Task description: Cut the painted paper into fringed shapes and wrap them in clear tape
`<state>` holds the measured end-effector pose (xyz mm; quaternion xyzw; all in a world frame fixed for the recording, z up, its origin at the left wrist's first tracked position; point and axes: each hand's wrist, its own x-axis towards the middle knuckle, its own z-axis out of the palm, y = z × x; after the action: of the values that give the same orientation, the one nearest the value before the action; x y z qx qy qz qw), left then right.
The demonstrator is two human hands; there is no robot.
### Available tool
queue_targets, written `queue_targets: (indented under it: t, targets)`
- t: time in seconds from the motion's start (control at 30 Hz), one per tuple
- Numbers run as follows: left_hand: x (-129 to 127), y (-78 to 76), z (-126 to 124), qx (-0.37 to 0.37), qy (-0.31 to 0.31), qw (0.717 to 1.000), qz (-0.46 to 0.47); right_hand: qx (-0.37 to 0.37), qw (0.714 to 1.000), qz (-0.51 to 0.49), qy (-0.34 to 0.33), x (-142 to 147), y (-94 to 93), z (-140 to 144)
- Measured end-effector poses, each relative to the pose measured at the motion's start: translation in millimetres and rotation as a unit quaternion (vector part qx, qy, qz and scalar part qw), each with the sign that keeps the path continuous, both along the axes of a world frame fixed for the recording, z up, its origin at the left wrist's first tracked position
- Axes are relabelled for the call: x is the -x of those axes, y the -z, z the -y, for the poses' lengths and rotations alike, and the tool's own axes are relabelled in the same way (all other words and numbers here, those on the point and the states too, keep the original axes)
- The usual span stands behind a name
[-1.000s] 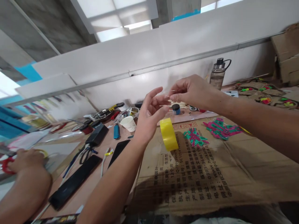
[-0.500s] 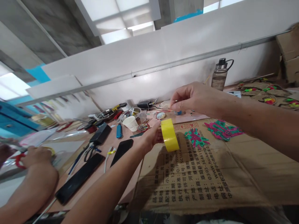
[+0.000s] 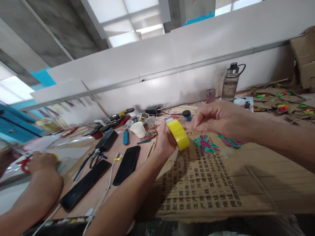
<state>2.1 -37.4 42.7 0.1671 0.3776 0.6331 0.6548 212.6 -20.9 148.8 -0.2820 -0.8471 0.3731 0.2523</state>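
My left hand (image 3: 167,144) is wrapped round a roll of yellow tape (image 3: 180,134), held tilted just above the cardboard sheet (image 3: 187,183). To the right of the roll, my right hand (image 3: 209,116) has its thumb and fingers pinched together. Whatever lies in that pinch is too small or too faint to make out. Below the right hand, a pink-and-green cut-out piece (image 3: 206,144) lies flat on the cardboard. A second pink-and-green piece (image 3: 230,141) is partly covered by my right wrist.
At left, a co-worker's hand (image 3: 39,164) is at red-handled scissors (image 3: 24,164). Two black phones (image 3: 126,165), a paper cup (image 3: 137,129), a blue-labelled jar (image 3: 187,115) and a water bottle (image 3: 230,83) stand or lie about. Twine bundles (image 3: 278,98) are at right.
My right hand has moved down and to the right, away from the back of the table. My left hand has raised the tape roll slightly and tilted it.
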Motion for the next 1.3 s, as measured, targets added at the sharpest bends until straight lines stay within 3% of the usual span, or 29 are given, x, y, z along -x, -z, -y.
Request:
queue_targets:
  t: [0.13, 0.3, 0.5, 0.7, 1.03, 1.3]
  targets:
    - [6, 7.3, -11, -0.007, -0.050, 0.999, 0.009, -0.021, 1.000, -0.014, 0.013, -9, 14.4, 5]
    - [4, 15.7, -21, -0.008, -0.039, 0.999, -0.009, -0.048, 0.999, -0.011, 0.017, -13, 15.4, 10]
    - [3, 12.5, -28, -0.028, -0.059, 0.997, -0.051, -0.060, 0.997, -0.024, 0.043, -12, 7.7, 10]
    - [9, 15.8, -24, 0.014, -0.044, 0.993, -0.111, -0.044, 0.994, -0.078, 0.067, -16, -5.5, 4]
    - [-8, 7.1, -22, 0.015, -0.029, 0.999, -0.022, -0.036, 0.989, -0.113, 0.084, 6, -34.5, 11]
    - [-1, 13.3, -22, 0.016, 0.026, 0.998, -0.047, -0.010, 0.996, -0.068, 0.058, 23, -43.0, -2]
